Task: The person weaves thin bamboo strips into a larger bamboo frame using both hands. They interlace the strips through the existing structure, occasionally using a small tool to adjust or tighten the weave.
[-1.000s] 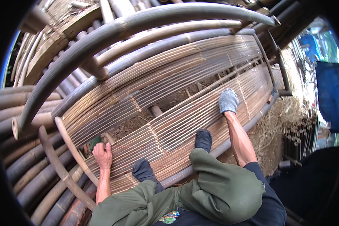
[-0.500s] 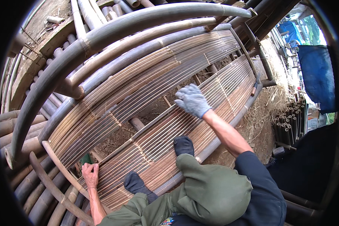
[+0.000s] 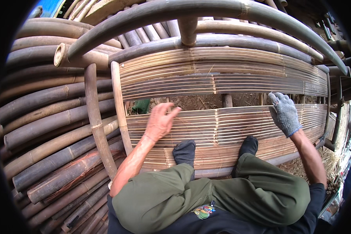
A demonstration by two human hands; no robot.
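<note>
My bare left hand (image 3: pixel 160 121) hovers over the left part of the near slat panel (image 3: pixel 238 117) of a bamboo bench, its thumb and fingers apart. Nothing shows between them. Wearing a grey knitted glove, my right hand (image 3: pixel 286 116) is at that panel's far edge, beside the gap. Its fingers are bent together, and whatever they hold is hidden. A second slat panel (image 3: pixel 253 82) lies across the gap, below the curved bamboo backrest (image 3: pixel 163 17). My dark-socked feet (image 3: pixel 184 153) rest on the near slats.
Dark and tan bamboo poles (image 3: pixel 46 97) are stacked at the left, one wrapped with reddish fibres (image 3: pixel 76 169). An upright bamboo bar (image 3: pixel 95 117) stands beside the bench's left end. Through the gap show the ground, a cross pole (image 3: pixel 227 100) and a green object (image 3: pixel 139 106).
The view has turned left. My left hand has moved from the bench's left end rightward over the near slats, its fingers opening. My gloved hand has shifted right along the gap.
</note>
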